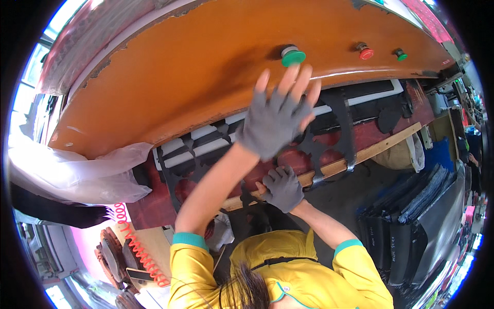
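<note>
My left hand [278, 118], in a grey fingerless glove, is raised in front of the orange machine panel [185, 67]. Its fingers are spread, with the tips just below a large green push button [293, 56]; whether they touch it I cannot tell. My right hand [283, 189], gloved alike, rests at the wooden strip [370, 149] along the near edge of the dark red bed, thumb apart from the fingers. Across that bed lies a black sheet [339, 123] with shaped cut-outs, its strips hanging over the wood. A white frame-like bar [360, 99] shows behind it.
A red button [365, 52] and a small green button [401, 55] sit farther right on the panel. Crumpled clear plastic [92, 170] hangs at left, above a red coiled hose [139, 252] and brown shaped pieces [110, 257]. Stacked black sheets [406, 226] stand at right.
</note>
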Demonstrator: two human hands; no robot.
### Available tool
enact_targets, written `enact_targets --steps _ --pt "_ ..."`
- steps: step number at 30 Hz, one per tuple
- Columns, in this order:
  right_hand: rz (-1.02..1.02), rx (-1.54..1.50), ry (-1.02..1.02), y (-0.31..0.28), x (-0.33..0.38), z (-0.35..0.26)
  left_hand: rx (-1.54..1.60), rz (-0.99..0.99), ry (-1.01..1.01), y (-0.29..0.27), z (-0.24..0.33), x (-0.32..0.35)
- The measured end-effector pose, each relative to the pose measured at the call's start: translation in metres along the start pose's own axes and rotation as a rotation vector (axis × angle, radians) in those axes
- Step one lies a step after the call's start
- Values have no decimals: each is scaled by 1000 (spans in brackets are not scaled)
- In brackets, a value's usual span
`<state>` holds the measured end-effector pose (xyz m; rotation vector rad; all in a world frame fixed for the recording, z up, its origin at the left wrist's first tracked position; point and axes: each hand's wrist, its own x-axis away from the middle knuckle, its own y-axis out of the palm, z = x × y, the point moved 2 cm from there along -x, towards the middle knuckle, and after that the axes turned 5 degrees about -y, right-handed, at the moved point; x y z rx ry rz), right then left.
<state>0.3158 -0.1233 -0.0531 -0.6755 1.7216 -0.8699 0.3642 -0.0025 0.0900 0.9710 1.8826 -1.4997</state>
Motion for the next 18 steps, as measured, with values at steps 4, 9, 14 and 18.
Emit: enact_targets --steps 4,9,14,18 --pt "-40 -39 -68 7 -6 9 54 -137 -380 -44 24 117" --pt "-189 -70 -35 25 -16 8 -103 -261 -784 -76 29 238" --pt "-110 -139 -43 34 -34 6 -98 -444 -798 -61 17 263" --pt "-183 -82 10 36 -35 -2 -19 -411 -860 -69 8 253"
